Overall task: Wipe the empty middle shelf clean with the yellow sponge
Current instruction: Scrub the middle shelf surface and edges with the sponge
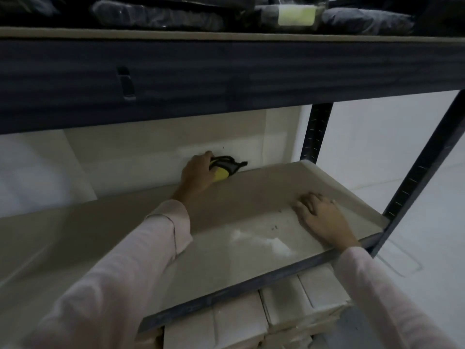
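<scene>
Left hand (pixel 198 170) grips sponge (pixel 221 173) – seemingly touching shelf (pixel 251 250).

The sponge (pixel 221 173) is yellow with black-and-grey edging, the shelf (pixel 251 197) pale beige with a white smear, its frame (pixel 251 279) dark navy, both sleeves (pixel 141 250) pale pink.

The middle shelf (pixel 251 253) is a pale board in a dark metal frame, with a dark rail along its front edge and dark slotted posts (pixel 317 132) at its right end. Near the back edge the left hand (pixel 197 171) presses a yellow sponge (pixel 221 174) with a black strap against the board. The right hand (pixel 320 217) lies flat near the right end. A whitish smear (pixel 261 241) and a few small dark specks (pixel 274 227) mark the surface between them.
</scene>
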